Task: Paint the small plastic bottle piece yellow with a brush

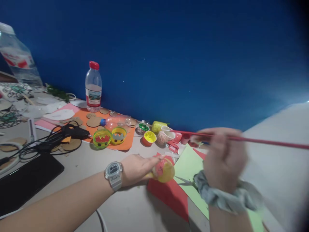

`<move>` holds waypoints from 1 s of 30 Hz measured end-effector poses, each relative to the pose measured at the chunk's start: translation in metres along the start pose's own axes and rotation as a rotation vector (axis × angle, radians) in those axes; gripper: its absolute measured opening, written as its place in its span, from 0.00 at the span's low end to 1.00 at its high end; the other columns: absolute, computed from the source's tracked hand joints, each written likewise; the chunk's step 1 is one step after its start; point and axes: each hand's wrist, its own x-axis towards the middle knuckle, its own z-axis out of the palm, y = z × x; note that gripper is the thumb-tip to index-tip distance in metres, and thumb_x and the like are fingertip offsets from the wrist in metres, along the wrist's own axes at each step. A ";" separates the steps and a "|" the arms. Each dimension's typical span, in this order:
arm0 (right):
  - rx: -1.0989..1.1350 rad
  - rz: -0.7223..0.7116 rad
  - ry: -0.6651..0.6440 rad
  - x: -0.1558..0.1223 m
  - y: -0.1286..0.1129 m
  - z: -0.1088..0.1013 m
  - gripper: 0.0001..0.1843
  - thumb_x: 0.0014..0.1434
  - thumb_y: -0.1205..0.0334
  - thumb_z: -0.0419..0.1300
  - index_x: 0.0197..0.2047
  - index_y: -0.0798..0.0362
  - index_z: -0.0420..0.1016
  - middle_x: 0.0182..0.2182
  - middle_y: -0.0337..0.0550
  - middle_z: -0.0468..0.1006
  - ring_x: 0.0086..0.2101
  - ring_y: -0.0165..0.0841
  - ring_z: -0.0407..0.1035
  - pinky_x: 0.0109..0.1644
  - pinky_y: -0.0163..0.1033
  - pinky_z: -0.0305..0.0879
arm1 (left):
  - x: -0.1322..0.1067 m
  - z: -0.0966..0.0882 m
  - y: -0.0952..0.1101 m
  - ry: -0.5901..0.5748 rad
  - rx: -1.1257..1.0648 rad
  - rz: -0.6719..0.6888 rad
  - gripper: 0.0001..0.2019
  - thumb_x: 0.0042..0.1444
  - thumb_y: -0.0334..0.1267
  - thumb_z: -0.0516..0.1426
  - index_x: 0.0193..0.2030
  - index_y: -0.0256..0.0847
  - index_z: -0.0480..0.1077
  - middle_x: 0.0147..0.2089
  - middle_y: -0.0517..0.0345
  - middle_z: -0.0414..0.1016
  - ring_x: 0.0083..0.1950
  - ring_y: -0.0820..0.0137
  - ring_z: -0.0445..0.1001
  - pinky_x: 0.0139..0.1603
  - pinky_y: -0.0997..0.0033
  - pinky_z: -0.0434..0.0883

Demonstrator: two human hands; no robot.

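Note:
My left hand (pixel 136 168), a grey watch on its wrist, grips a small rounded yellow and pink painted object (pixel 164 169) just above the red paper (pixel 169 193). Blurred by motion, my right hand (pixel 223 158) is closed around a long thin red stick (pixel 265 141) that runs level across the view, its tip near the paint pots. A grey scrunchie sits on the right wrist.
Small paint pots (pixel 149 137) and a patterned cup (pixel 164 137) stand by the blue wall. Two painted bottle bottoms (pixel 109 137) rest on orange paper beside a red-capped bottle (pixel 93 87). A glue gun with black cable (pixel 70 132), green paper (pixel 190 167) and a black slab (pixel 26 180) lie around.

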 end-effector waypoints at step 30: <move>-0.308 -0.094 -0.122 0.076 0.008 0.061 0.12 0.64 0.52 0.49 0.39 0.48 0.70 0.31 0.43 0.77 0.27 0.34 0.72 0.34 0.41 0.66 | 0.003 -0.005 0.000 -0.054 -0.008 0.026 0.32 0.62 0.53 0.49 0.67 0.39 0.47 0.48 0.48 0.78 0.31 0.65 0.78 0.27 0.69 0.67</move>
